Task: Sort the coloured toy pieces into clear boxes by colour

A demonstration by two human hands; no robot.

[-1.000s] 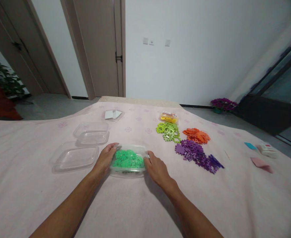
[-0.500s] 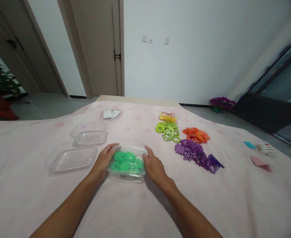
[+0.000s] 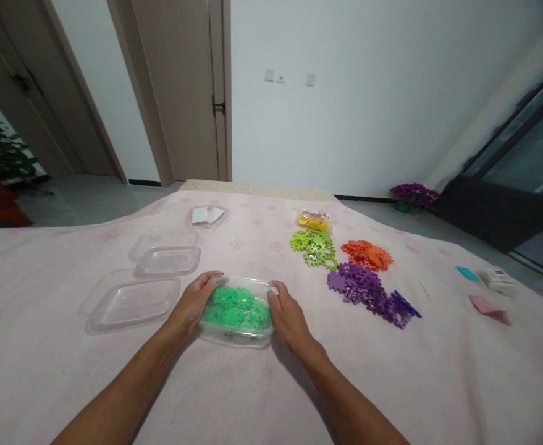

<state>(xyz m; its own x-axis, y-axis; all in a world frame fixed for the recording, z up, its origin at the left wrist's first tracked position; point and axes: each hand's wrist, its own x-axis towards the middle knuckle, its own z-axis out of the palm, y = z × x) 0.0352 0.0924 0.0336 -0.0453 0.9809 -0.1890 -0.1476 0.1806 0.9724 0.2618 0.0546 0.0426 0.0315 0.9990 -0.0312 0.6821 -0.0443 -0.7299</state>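
Note:
A clear plastic container rests on the cloth in front of me, its lid over it. Inside lie many small green plastic pieces. My left hand grips the container's left end, thumb near the far corner. On the opposite end, my right hand is closed around the right side. The undersides of both hands and most of their fingers are hidden by the container and the palms.
Two open clear containers are at left, another clear container with white cards behind them. To the right lie lime pieces, orange pieces, purple pieces, a yellow-filled box, a pink cloth and a white packet.
Both hands stay on the container's ends. My right hand's fingers have shifted slightly at the far right corner. The whole view has moved very little.

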